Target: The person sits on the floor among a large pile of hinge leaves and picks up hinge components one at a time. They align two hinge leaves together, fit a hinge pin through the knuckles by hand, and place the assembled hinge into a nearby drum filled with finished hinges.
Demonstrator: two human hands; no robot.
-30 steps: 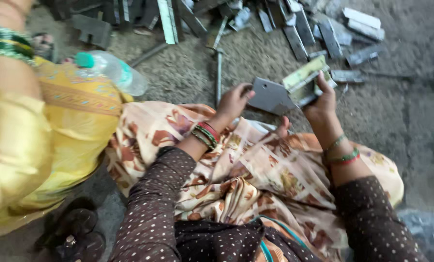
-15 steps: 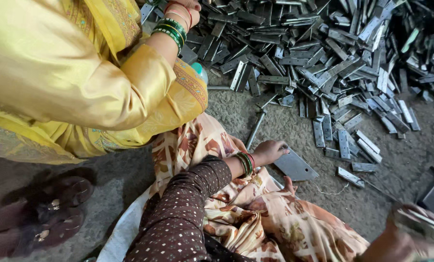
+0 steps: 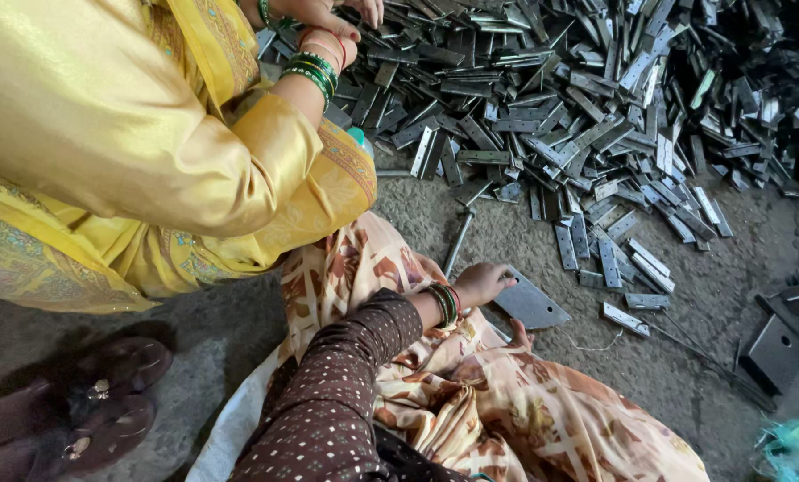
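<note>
The right hand has left the frame, so its state cannot be told, while the left hand point(image 3: 481, 283) stays lightly closed on the plate point(image 3: 531, 303) beside the strips point(image 3: 596, 134).

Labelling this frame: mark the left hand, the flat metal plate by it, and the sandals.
left hand point(image 3: 481, 283), head view, on the back of the hand.
flat metal plate point(image 3: 533, 305), head view, middle of its grey face.
sandals point(image 3: 105, 402), head view, on the strap of the nearer one.

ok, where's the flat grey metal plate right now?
Head view, centre-right: the metal plate lies flat on the concrete floor, with the left hand at its near edge, just below the big pile of metal strips.
</note>
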